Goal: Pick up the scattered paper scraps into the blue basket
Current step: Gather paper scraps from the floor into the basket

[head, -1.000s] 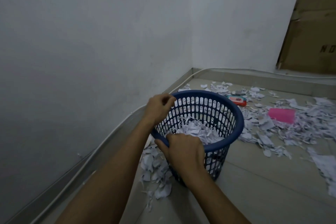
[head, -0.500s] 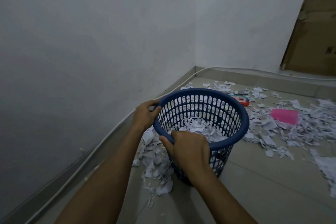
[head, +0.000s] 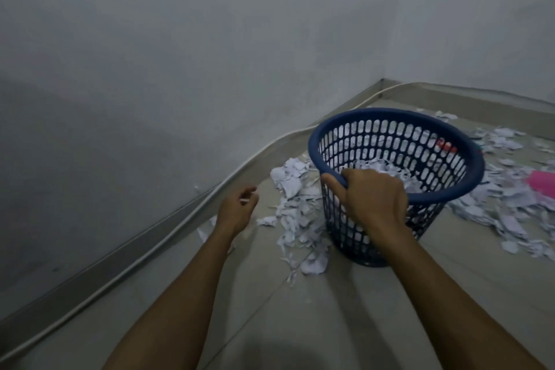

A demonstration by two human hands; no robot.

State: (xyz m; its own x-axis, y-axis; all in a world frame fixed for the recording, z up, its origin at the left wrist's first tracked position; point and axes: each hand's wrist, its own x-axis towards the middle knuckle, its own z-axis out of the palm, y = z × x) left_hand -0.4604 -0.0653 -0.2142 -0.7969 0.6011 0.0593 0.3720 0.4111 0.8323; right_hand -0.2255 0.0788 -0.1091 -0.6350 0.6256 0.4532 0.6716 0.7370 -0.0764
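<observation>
Right grip curls round the blue basket's near rim; left grip hangs loosely curled, holding nothing, above the paper scraps.

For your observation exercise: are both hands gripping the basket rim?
No: only the right hand grips the blue basket rim; the left hand is off it.

- My right hand holds the blue basket: smooth, perforated plastic.
- Paper scraps: thin, torn, matt white.
- Floor: smooth tile.

Tiled floor bears blue basket, scattered paper scraps, pink sheet.
</observation>
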